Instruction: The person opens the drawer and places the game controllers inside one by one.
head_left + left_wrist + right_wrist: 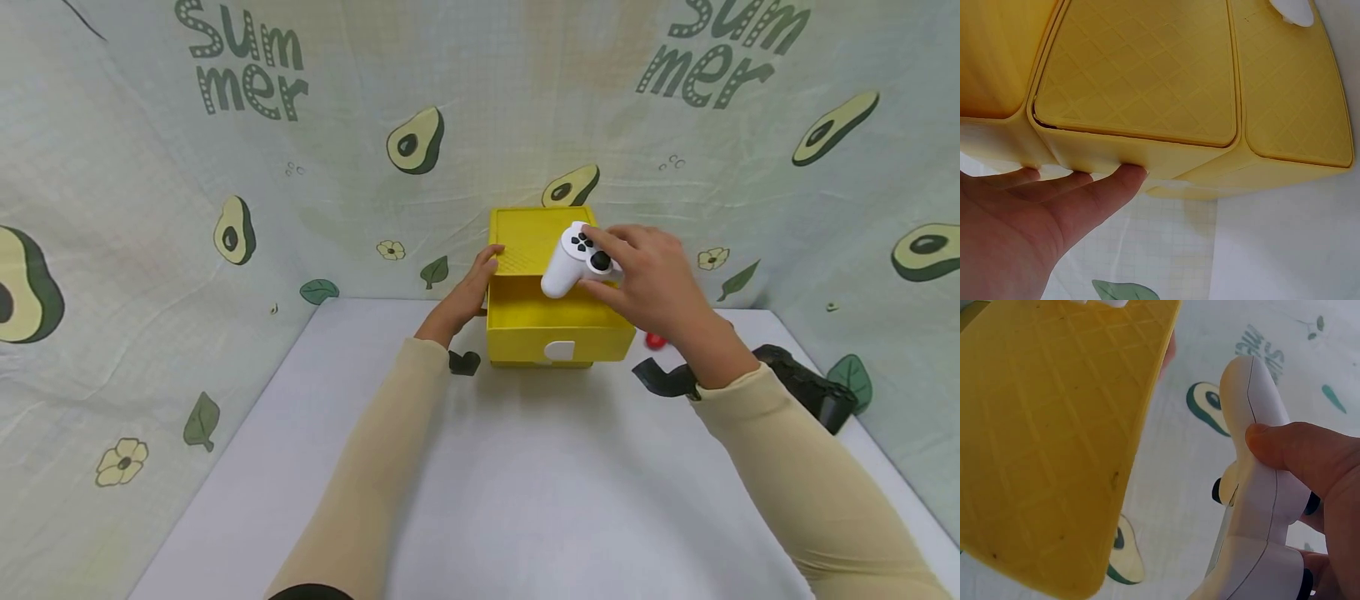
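Sticking out of the yellow box (525, 229), the drawer (517, 344) is already pulled open. The white controller (562, 273) is pinched between the thumb and fingers of the right hand (658, 279), and is held up near the drawer, with a gap seen in the right wrist view. It is not set down yet: neither the drawer nor the table (465, 500) is touched by it. The side of the box is touched by the left hand (467, 293), with its fingers nearly straight and nothing gripped by them. What lies deep in the drawer cannot be told.
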`<state>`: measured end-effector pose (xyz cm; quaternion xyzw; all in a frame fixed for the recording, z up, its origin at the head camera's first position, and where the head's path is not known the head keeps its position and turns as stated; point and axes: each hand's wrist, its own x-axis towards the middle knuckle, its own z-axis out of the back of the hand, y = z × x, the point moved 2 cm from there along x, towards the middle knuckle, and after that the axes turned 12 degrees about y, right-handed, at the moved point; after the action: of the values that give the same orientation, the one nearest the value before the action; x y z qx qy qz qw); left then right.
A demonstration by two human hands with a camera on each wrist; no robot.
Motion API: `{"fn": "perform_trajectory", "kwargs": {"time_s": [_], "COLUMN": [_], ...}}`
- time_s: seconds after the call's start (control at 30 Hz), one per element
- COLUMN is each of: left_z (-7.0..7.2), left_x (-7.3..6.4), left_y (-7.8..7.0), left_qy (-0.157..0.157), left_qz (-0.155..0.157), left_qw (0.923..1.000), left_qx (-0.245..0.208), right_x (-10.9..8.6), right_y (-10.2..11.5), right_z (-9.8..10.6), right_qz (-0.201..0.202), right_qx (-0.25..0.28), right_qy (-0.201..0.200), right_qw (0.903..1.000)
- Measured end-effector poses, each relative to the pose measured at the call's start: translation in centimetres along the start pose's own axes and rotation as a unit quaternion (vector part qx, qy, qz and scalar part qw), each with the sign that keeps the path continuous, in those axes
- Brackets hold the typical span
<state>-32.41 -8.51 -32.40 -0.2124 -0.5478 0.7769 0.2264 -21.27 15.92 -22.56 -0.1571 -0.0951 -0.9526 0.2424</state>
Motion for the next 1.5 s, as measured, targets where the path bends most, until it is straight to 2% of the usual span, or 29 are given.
{"fn": "perform_trajectory", "kwargs": {"time_s": [0.1, 0.17, 0.43, 0.73, 1.2, 1.5], "left_z": [-0.2, -0.3, 0.4, 0.3, 0.3, 0.3], "left_x": [-0.9, -0.9, 1.3, 1.4, 1.3, 1.2], "left_y": [-1.2, -1.3, 1.4, 1.8, 1.8, 1.7], "left_qy": [0.01, 0.009, -0.008, -0.02, -0.026, -0.025], "left_qz": [0.011, 0.011, -0.006, -0.003, -0.005, -0.003], "left_qw": [0.9999, 0.9999, 1.0, 0.9997, 0.9996, 0.9996], "left_qx": [0.002, 0.004, 0.002, 0.01, 0.011, 0.012], "right_x": [0.3, 0.5, 1.1, 1.7, 2.1, 2.6], "right_y": [0.5, 0.8, 1.6, 2.5, 2.6, 2.3], "right_z": [-0.3, -0.5, -1.3, -2.1, -3.3, -3.8], "right_qz": [-0.003, -0.002, 0.001, 0.012, 0.001, 0.002], "right_qx": [0.007, 0.011, 0.009, 0.01, 0.005, 0.006], "right_qy": [0.01, 0.014, 0.016, 0.026, 0.087, 0.14], "right_qw": [0.9999, 0.9998, 0.9998, 0.9995, 0.9962, 0.9901]}}
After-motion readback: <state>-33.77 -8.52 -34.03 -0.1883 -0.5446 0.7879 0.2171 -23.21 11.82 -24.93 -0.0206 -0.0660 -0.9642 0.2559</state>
